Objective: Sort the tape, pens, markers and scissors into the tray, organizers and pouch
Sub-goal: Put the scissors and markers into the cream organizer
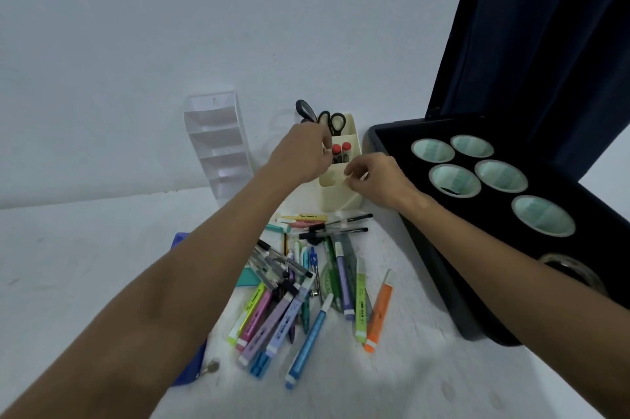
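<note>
The desk [85, 265] is covered with a white, slightly wrinkled cloth, and behind it stands a plain white wall [204, 9]. At the far right a dark blue curtain [545, 26] hangs down to the desk.

Against the wall, in the middle, stands a cream organizer [351, 195] with several compartments. Two pairs of scissors with black handles [335, 121] stand in its far compartment, and two markers with red caps [342, 149] stand in the middle one. The left hand [300, 154] is over the left side of this organizer, with the fingers bent down at the compartments; I cannot tell if they grasp something. The right hand [378, 179] is at the near right side of the organizer, with the fingers pinched together at its front rim; what they pinch is not clear.

To the left of it, a white tiered organizer [218, 145] leans against the wall, and its shelves look bare.

On the right lies a black tray [439, 265] with five rolls of pale green tape [499, 176] inside, and one clear roll [572, 270] at its near end.

Near the person, between the arms, a loose heap of pens and markers [306, 282] lies on the cloth: pastel highlighters, black pens, a green protractor, an orange highlighter [378, 319] at the right edge. A blue pouch [191, 364] lies under the left forearm, mostly hidden.
</note>
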Motion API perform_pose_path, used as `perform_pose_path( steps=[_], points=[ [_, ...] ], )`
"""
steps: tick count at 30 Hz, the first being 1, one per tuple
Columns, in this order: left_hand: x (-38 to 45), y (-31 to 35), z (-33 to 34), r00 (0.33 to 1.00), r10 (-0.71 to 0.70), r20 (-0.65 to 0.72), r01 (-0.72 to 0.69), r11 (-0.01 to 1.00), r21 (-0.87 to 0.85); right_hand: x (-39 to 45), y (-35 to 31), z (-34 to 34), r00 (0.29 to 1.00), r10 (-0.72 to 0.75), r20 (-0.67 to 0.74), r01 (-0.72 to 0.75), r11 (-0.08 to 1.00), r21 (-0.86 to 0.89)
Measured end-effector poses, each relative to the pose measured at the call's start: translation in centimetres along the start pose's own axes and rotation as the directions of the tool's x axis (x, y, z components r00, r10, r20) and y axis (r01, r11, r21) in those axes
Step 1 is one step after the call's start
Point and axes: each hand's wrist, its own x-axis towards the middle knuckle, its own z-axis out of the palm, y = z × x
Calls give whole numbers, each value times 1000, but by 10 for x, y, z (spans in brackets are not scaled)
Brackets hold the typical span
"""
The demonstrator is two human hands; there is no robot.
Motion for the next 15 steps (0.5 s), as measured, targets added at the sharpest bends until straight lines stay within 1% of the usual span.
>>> perform_pose_path(
  steps=[1, 2, 3, 5, 7, 9, 11, 15],
  points=[
    [-9, -3, -1, 1000, 0, 15, 0, 1000, 2, -5, 1, 1, 997, -17, 80, 21, 999, -42],
    [-17, -6, -1, 998, 2, 60, -4, 1000, 18, -10, 3, 4, 987, -27, 156, 42, 995, -93],
    [-26, -10, 0, 992, 4, 125, -9, 999, 41, -14, 4, 5, 976, -26, 217, 59, 987, -148],
    [-42, -19, 4, 965, 13, 263, -34, 996, 77, -17, 8, 10, 957, 17, 291, 64, 962, -266],
    [-56, -26, 12, 937, 41, 346, -76, 993, 89, -18, 11, 14, 941, 88, 326, 45, 924, -380],
    [-65, -25, 23, 917, 84, 391, -130, 987, 95, -19, 10, 16, 930, 130, 342, 41, 892, -450],
    [-70, -21, 35, 894, 125, 431, -186, 977, 102, -19, 7, 17, 919, 114, 377, 97, 862, -497],
    [-74, -17, 54, 871, 141, 471, -242, 957, 162, -23, 3, 21, 907, 110, 408, 179, 775, -606]
  ],
)
